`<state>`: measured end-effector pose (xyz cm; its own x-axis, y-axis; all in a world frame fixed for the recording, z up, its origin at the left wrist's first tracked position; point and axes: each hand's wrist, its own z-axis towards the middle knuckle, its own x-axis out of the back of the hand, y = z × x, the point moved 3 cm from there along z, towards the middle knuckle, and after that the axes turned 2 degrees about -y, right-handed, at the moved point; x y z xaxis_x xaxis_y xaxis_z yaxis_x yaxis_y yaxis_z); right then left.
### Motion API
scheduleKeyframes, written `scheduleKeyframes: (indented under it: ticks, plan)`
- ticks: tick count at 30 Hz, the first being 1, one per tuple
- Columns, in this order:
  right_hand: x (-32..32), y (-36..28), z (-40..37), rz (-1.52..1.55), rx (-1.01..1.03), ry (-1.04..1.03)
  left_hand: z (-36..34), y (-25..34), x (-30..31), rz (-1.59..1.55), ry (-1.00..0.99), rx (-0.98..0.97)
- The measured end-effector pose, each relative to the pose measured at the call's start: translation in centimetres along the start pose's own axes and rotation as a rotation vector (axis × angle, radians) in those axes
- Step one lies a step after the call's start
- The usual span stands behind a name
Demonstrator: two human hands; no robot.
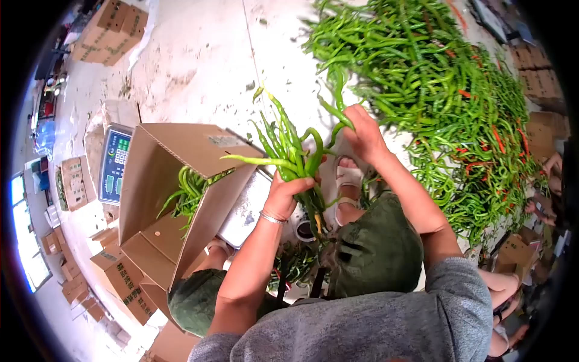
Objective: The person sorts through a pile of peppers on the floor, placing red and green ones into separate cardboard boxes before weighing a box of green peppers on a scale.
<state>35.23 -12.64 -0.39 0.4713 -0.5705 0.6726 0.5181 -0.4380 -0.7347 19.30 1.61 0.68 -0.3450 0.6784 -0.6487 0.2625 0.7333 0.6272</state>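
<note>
My left hand (pixel 284 196), with a bracelet at the wrist, is closed around a bunch of long green chili peppers (pixel 289 148) that fan upward and outward. To its right, my right hand (pixel 365 136) pinches a few green chili peppers (pixel 338 111) by the edge of the big pile. An open cardboard box (pixel 142 181) stands left of my left hand, with some green chili peppers (pixel 192 192) inside it. The large heap of green chili peppers (pixel 416 78), with a few red ones mixed in, lies on the floor beyond my right hand.
A blue digital scale display (pixel 114 163) stands left of the box, and the box rests by a metal platform (pixel 244 205). More cartons (pixel 123 283) lie at lower left, with stacked boxes (pixel 111 30) farther off. Other people's limbs (pixel 500 289) show at the right edge.
</note>
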Motion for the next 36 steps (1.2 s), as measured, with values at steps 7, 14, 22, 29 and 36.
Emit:
scheduleKeyframes:
  ticks: [7, 14, 22, 29, 36]
  plan:
    - [10.6, -16.0, -4.0, -0.258, 0.346, 0.177, -6.2, 0.9, -6.3, -0.411, -0.315, -0.014]
    - [15.6, -29.3, -12.7, -0.325, 0.554, 0.258, -15.9, 5.7, -12.8, -0.491, -0.633, -0.274]
    - [11.8, -33.8, -19.1, -0.345, 0.521, 0.267, -24.3, 4.8, -13.0, -0.551, -0.620, -0.296]
    - [7.9, -35.0, -22.8, -0.279, 0.536, 0.089, -27.7, 2.0, -9.9, -0.530, -0.582, -0.423]
    - [6.2, -36.3, -23.9, -0.345, 0.612, -0.017, -29.7, 1.0, -8.4, -0.578, -0.468, -0.514]
